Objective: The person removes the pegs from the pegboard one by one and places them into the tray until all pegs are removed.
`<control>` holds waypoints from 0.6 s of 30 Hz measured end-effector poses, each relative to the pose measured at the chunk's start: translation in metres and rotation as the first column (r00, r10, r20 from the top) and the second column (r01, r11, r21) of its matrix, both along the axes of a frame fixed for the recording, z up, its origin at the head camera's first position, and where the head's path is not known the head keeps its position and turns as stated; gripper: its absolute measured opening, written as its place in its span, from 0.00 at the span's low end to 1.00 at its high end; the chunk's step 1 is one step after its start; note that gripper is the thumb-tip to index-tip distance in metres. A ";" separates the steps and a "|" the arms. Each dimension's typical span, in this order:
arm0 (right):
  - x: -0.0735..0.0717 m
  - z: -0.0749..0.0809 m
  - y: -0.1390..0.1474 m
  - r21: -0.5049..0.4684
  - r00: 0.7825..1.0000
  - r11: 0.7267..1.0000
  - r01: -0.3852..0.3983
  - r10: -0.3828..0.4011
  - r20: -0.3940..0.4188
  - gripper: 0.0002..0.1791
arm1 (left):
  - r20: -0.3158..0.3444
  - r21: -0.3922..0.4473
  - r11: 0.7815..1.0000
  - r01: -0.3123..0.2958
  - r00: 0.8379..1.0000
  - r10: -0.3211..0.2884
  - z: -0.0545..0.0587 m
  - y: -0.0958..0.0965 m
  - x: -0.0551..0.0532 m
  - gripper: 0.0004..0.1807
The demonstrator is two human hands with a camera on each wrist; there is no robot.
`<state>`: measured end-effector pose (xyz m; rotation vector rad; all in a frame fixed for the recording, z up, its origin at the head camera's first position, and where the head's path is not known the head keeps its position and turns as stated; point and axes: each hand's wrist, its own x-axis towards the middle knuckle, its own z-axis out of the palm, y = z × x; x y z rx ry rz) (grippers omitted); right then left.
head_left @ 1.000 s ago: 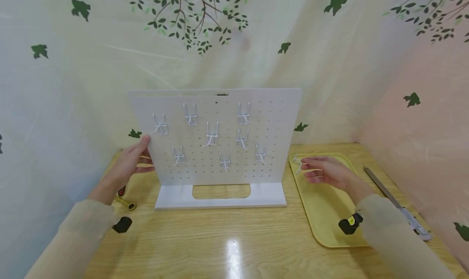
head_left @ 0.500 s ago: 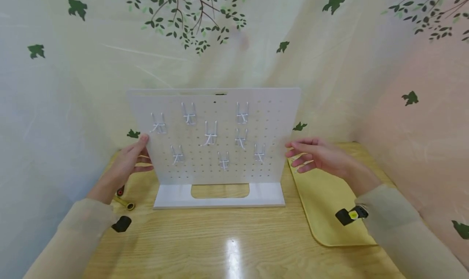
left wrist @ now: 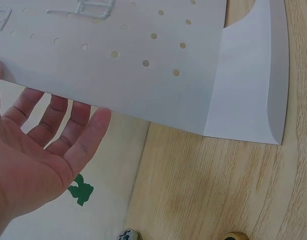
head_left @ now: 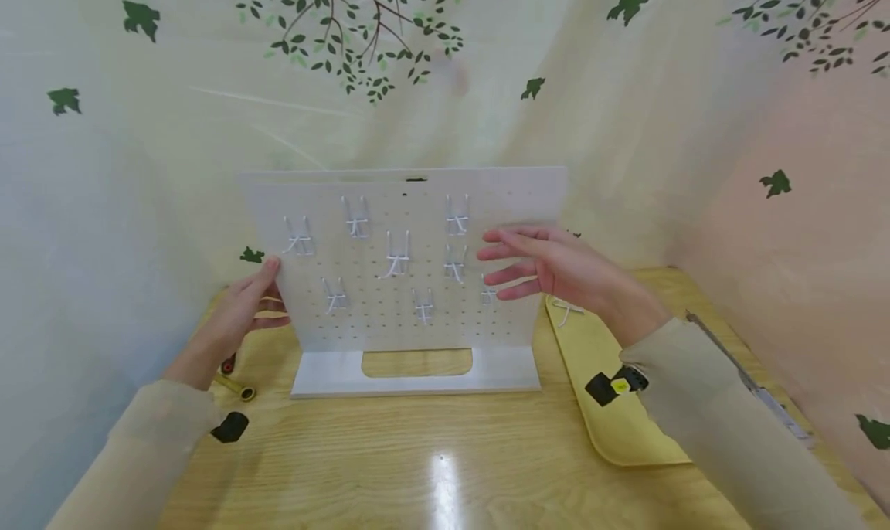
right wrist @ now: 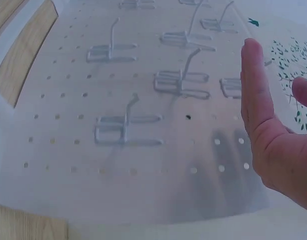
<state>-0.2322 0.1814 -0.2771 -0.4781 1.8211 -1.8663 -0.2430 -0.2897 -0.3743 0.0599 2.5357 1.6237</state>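
Observation:
A white pegboard (head_left: 378,306) stands on a white base (head_left: 417,383), with several white wire hooks (head_left: 396,259) on its front. At the board's left edge my left hand (head_left: 236,314) pinches it, thumb on the front face and fingers at the back, as the left wrist view shows around the edge (left wrist: 158,117). My right hand (head_left: 556,267) hovers before the board's right part with its fingers extended, holding nothing, and partly hides a lower right hook (head_left: 488,294). The right wrist view has that hand (right wrist: 273,130) beside the hooks (right wrist: 126,127), apart from them.
Right of the board lies a yellow tray (head_left: 626,429) with a loose white hook (head_left: 566,311) at its far left corner. A caliper (head_left: 772,402) lies beyond it. A brass-coloured ring-ended tool (head_left: 239,389) and a red-marked dark tool (head_left: 228,364) lie at left.
My right hand has let go of a white hook over the tray, then moved left and up to the front of the board. The left hand has stayed on the edge.

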 end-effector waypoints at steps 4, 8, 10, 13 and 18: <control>-0.005 0.003 -0.017 -0.045 0.999 0.999 -0.013 0.015 0.050 0.28 | 0.004 -0.019 1.000 -0.007 1.000 0.007 0.000 0.000 0.001 0.50; -0.011 0.003 -0.029 -0.057 0.996 0.998 -0.007 0.012 0.091 0.27 | -0.006 -0.033 0.999 -0.008 1.000 0.008 0.000 0.001 0.002 0.49; -0.014 0.002 -0.033 -0.066 0.994 0.998 -0.001 0.008 0.108 0.27 | -0.009 -0.028 1.000 -0.005 1.000 0.005 0.000 0.000 0.002 0.49; -0.017 0.002 -0.038 -0.087 0.991 0.996 0.004 0.008 0.131 0.28 | -0.014 -0.025 1.000 -0.003 1.000 0.003 -0.001 0.000 0.002 0.49; -0.019 0.001 -0.046 -0.097 0.989 0.995 0.027 -0.012 0.150 0.26 | -0.009 -0.030 1.000 -0.004 1.000 0.004 0.000 0.000 0.002 0.49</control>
